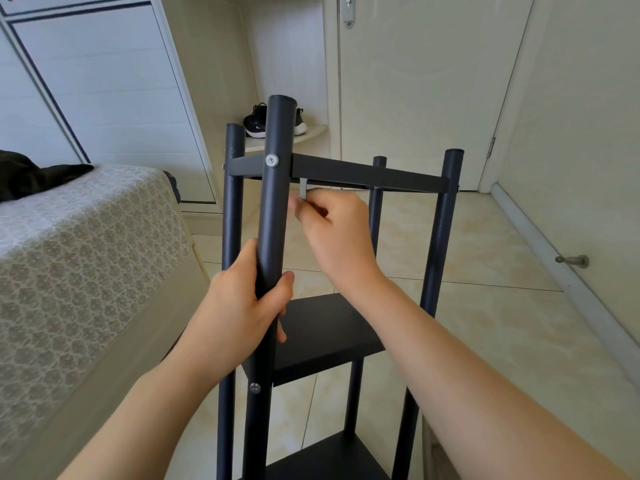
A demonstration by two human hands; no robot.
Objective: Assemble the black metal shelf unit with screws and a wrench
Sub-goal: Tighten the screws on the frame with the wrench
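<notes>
The black metal shelf unit (pixel 367 174) stands upright in front of me with four round posts and three flat shelves. My left hand (pixel 242 303) is wrapped around the nearest post (pixel 277 188) below the top shelf. A silver screw (pixel 272 160) sits in that post at the top shelf's level, and another screw (pixel 255 388) shows lower down by the middle shelf (pixel 325 330). My right hand (pixel 332 230) pinches a small grey wrench (pixel 303 190) just under the top shelf, right of the post. The wrench's tip is hidden behind the shelf edge.
A bed with a patterned cover (pixel 79 258) lies close on the left. A white wardrobe (pixel 104 81) stands behind it. Black sneakers (pixel 258 121) rest on a corner ledge. A closed door (pixel 422 84) is ahead; a doorstop (pixel 573 260) sticks out low on the right wall.
</notes>
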